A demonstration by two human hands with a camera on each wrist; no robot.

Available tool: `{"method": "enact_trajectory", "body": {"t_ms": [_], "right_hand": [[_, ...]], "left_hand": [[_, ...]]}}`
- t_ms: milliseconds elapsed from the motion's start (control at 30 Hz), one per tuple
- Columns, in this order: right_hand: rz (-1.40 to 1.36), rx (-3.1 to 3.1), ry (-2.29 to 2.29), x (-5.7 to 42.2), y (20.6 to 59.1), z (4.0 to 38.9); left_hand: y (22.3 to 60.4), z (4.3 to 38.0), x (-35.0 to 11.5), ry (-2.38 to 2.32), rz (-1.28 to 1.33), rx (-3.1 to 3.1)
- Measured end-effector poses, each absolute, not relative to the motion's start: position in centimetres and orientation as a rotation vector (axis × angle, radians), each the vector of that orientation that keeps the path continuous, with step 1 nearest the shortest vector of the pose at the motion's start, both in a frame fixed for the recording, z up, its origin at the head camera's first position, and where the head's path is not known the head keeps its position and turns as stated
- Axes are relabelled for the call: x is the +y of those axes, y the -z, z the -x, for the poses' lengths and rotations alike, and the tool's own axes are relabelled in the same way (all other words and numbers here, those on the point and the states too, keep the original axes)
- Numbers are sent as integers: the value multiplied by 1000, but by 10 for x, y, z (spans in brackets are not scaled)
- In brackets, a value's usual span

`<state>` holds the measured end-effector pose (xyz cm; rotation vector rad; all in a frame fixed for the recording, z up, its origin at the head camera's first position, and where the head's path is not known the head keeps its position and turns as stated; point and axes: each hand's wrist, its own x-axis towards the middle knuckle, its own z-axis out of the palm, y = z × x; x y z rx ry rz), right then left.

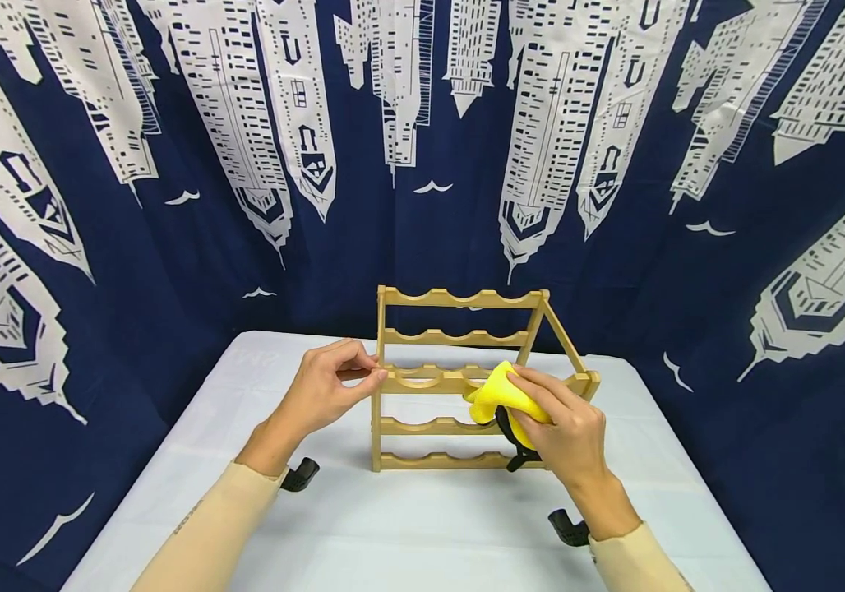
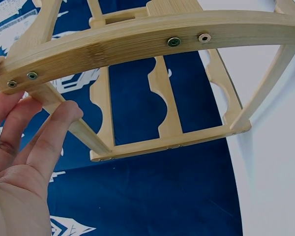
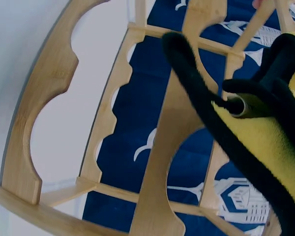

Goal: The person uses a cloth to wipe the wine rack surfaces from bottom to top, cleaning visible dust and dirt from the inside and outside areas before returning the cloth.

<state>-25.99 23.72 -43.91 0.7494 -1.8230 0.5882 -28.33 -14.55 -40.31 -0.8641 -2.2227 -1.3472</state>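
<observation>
Wooden rack [image 1: 443, 427] and yellow cloth [image 1: 504, 390] held
The rack, stood on the desk [image 1: 422, 526], is pinched at its left by the left hand [image 1: 330, 388]; the cloth is bunched in the right hand [image 1: 574, 429], apparently against a front rail [image 1: 454, 384].

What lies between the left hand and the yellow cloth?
The head view shows a scalloped stretch of the wooden rack between the left hand and the yellow cloth.

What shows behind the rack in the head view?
Behind the rack, a navy backdrop and the white table show through the gaps. What the rails, yellow cloth and right hand cover cannot be seen.
</observation>
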Motion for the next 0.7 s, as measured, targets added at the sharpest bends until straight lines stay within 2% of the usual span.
{"method": "enact_trajectory", "body": {"t_ms": [267, 400, 700], "right_hand": [[-571, -1953, -739, 260, 434, 254], [-484, -2045, -645, 274, 434, 248], [-618, -1953, -221, 313, 425, 244]], "left_hand": [[406, 285, -145, 1359, 857, -2194], [408, 285, -145, 1359, 852, -2181], [406, 284, -142, 1373, 842, -2196]]}}
